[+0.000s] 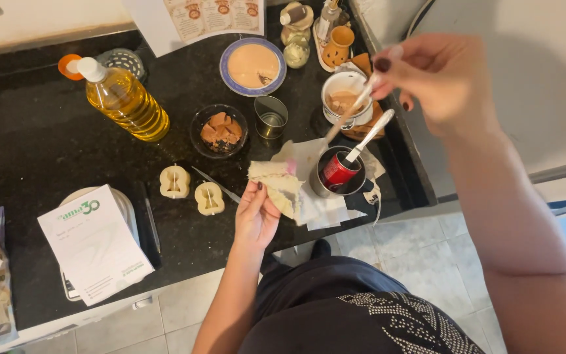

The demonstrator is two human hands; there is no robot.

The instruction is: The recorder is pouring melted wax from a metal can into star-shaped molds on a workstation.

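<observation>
Nearest the worktop's [34, 151] front edge, a white notepad [93, 242] lies on a plate, a pen [152, 226] just beside it. The left hand [257, 216] reaches in from below, its grip closed on a crumpled cloth [276, 183] pinched between thumb and fingers at the edge of some paper towels [312, 210]. Just left of it sit two pale mould halves [191, 190] side by side, with a knife [214, 183] lying between them and the cloth. Right of the cloth stands a metal pot [339, 174] with red inside and a white-handled tool leaning out of it. Higher up, the right hand [437, 82] hovers with its grip pinched on a thin stick [355, 108] that slants down to a white mug [345, 98] of beige stuff. Farther back are a glass bowl [219, 131] of brown chunks, a small tin cup [271, 117], a tilted oil bottle [122, 98] with its orange cap open, and a blue-rimmed plate [252, 65] of cream-coloured liquid.
</observation>
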